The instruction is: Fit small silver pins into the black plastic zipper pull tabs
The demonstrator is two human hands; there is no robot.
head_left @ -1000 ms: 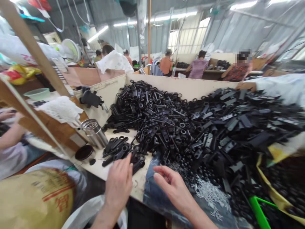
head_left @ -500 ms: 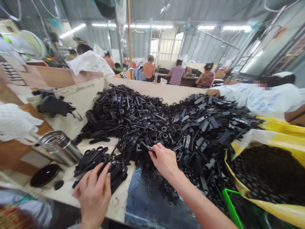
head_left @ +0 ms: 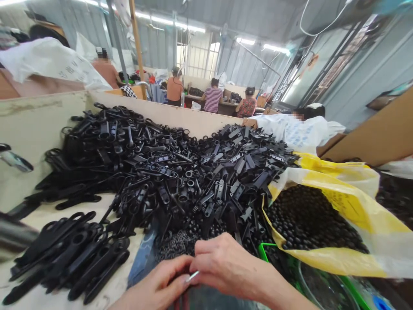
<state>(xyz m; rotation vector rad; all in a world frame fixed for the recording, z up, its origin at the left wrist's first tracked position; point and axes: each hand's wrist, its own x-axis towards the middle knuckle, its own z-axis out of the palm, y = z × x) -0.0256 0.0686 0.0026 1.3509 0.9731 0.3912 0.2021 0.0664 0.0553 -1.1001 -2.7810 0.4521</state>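
My left hand (head_left: 155,286) and my right hand (head_left: 229,267) meet at the bottom of the view, fingertips together around a small silver metal pin (head_left: 192,276). Dark pieces below the fingers are partly hidden. Just above my hands lies the front of a large heap of black zipper pulls (head_left: 155,172). A neater stack of the same pulls (head_left: 67,258) lies to the left of my left hand on a pale board surface (head_left: 48,206). Neither hand touches the heap or the stack.
A yellow-and-white plastic bag (head_left: 322,228) of small round black parts sits to the right, beside a green basket rim (head_left: 266,249). A pale board wall (head_left: 161,114) backs the heap. A co-worker in white (head_left: 293,131) rests a hand (head_left: 250,123) on its far edge. Other people sit at benches beyond.
The view has swung right and closer to the heap. My right hand has come away from the heap, and my left hand has left the stack, bringing both together around the pin.
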